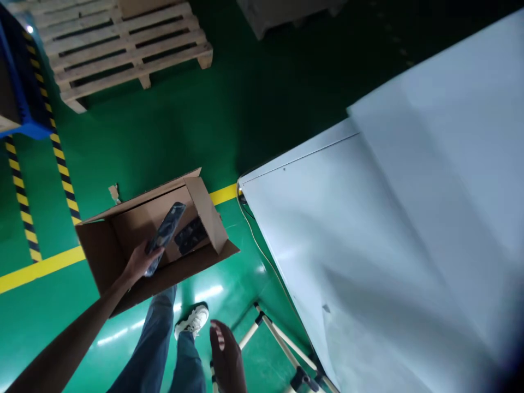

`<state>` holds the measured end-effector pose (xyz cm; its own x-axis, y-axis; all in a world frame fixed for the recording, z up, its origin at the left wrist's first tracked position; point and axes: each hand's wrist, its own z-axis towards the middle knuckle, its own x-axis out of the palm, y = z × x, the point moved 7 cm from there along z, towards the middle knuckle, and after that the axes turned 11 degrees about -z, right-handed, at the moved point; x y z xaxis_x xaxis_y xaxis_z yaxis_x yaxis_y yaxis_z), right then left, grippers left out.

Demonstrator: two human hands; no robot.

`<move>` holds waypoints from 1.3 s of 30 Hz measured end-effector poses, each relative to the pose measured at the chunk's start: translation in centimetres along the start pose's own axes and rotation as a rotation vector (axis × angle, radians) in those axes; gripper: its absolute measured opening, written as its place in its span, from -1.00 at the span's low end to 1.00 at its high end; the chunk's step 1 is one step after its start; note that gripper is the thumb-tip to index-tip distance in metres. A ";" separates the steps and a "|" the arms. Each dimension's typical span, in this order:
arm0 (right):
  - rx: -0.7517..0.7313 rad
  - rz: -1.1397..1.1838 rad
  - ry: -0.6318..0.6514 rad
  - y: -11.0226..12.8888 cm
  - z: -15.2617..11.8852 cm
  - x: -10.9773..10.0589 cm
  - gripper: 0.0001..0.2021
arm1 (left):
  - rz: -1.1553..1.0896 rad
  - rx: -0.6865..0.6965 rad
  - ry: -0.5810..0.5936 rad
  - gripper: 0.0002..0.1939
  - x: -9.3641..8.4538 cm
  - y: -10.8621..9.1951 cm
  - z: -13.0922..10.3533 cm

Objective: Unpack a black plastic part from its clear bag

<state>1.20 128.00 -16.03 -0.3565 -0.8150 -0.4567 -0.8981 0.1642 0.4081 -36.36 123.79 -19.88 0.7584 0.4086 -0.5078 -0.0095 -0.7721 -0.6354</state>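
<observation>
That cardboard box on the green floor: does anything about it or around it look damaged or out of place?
A torn scrap of cardboard lies loose on the floor just beyond the cardboard box, apart from it. The box's flaps hang open. The left hand holds a dark packet over it; another dark packet lies inside. Nothing spilled.

glossy green floor, wooden pallet, white table.

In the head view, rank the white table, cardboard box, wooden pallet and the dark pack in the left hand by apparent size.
1. white table
2. wooden pallet and cardboard box: look alike; the pallet is farther and cropped, so unranked
3. dark pack, held by the left hand
</observation>
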 end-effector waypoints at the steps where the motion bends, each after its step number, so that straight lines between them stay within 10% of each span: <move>1: -0.062 0.038 -0.041 3.1 0.1 -1.1 -0.48 | -0.042 0.004 0.029 -0.66 -0.9 -1.3 -2.7; 7: -0.431 0.600 -0.236 20.5 -4.2 -9.8 -0.36 | -0.233 0.071 0.195 -0.45 -3.6 -11.0 -17.7; 12: -0.548 0.851 -0.509 25.6 -12.9 -18.7 -0.47 | -0.418 0.118 0.346 -0.41 -4.6 -18.1 -24.7; 19: -0.594 0.915 -0.687 24.0 -25.2 -24.1 -0.58 | -0.491 0.126 0.862 -0.42 -4.0 -26.7 -30.0; 23: -0.586 0.894 -0.834 20.7 -29.9 -27.2 -0.55 | -0.390 0.215 0.870 -0.45 -3.0 -30.4 -33.5; 30: -0.569 0.871 -1.097 11.8 -36.7 -28.4 -0.65 | -0.685 -0.048 0.986 -0.16 3.2 -38.4 -42.5; 39: -0.728 0.518 -1.275 6.8 -43.0 -28.0 -0.74 | -0.978 0.253 0.867 -0.36 8.0 -47.3 -49.7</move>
<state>16.13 128.00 33.55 -0.8912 0.2996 -0.3405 -0.4325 -0.3349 0.8371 2.59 139.39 34.98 0.6883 0.2266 0.6891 0.7252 -0.1908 -0.6615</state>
